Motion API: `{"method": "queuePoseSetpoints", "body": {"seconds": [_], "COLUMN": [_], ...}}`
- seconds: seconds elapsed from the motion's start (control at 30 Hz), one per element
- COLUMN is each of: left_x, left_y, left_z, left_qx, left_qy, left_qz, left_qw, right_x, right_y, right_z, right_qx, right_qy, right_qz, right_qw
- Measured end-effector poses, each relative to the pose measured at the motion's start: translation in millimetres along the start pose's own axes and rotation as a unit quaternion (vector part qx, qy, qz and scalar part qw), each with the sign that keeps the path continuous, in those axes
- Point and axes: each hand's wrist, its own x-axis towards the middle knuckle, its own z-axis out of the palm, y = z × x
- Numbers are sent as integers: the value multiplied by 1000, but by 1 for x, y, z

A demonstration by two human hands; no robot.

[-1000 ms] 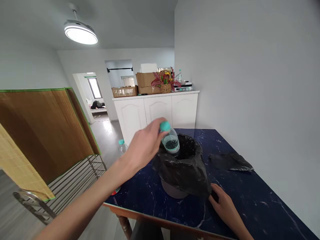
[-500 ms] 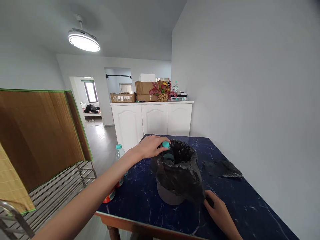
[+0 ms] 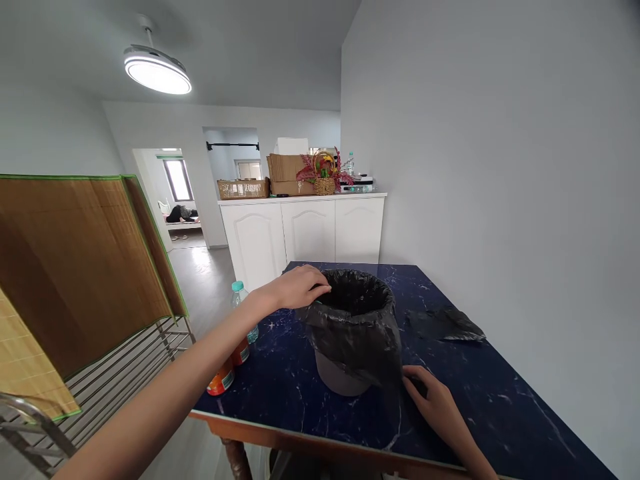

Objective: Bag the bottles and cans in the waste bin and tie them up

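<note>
A trash can [image 3: 340, 379] lined with a black trash bag [image 3: 357, 343] stands on the dark blue marbled table. My left hand [image 3: 301, 287] is over the can's left rim, thumb and fingers apart, with nothing in it. At the lower right, my right hand [image 3: 431, 402] pinches the loose hanging edge of the bag. A clear plastic bottle with a teal cap [image 3: 238, 286] stands behind my left forearm, partly hidden by it. Two orange-red containers [image 3: 221, 381] beside it are mostly covered by the arm. The inside of the can is too dark to make out.
A crumpled black plastic bag [image 3: 447, 325] lies on the table's right side, near the wall. To the left is a metal rack [image 3: 167, 340] with a brown mat [image 3: 75, 267] over it. Beyond the table, a white cabinet [image 3: 305, 230] carries cardboard boxes and a flower basket [image 3: 325, 185].
The teal-capped bottle my left hand held has left its fingers and dropped out of sight into the lined can. That hand has drawn slightly left; my right hand still holds the bag edge.
</note>
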Motion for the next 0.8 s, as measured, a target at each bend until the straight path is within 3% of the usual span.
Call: {"method": "queuePoseSetpoints", "body": {"seconds": [0.07, 0.17, 0.3, 0.43, 0.63, 0.8], "left_x": [-11, -37, -79, -104, -99, -90], "left_y": [-2, -17, -55, -88, -106, -90], "left_z": [-1, -6, -6, 10, 42, 49], "left_qx": [10, 76, 141, 146, 106, 114], "left_qy": [55, 119, 128, 127, 101, 167], "left_qz": [-16, -150, -354, -468, -497, -451], "left_qw": [998, 978, 916, 862, 855, 869], "right_x": [0, -1, -2, -2, -2, -3], "right_y": [-3, -5, -2, 8, 12, 8], "right_z": [-1, -2, 0, 4, 5, 3], "right_qx": [2, 1, -12, -9, -12, -20], "right_qy": [-1, -6, 7, -1, -12, -5], "right_qz": [-3, -8, -27, -28, -19, -28], "right_qw": [1000, 1000, 1000, 1000, 1000, 999]}}
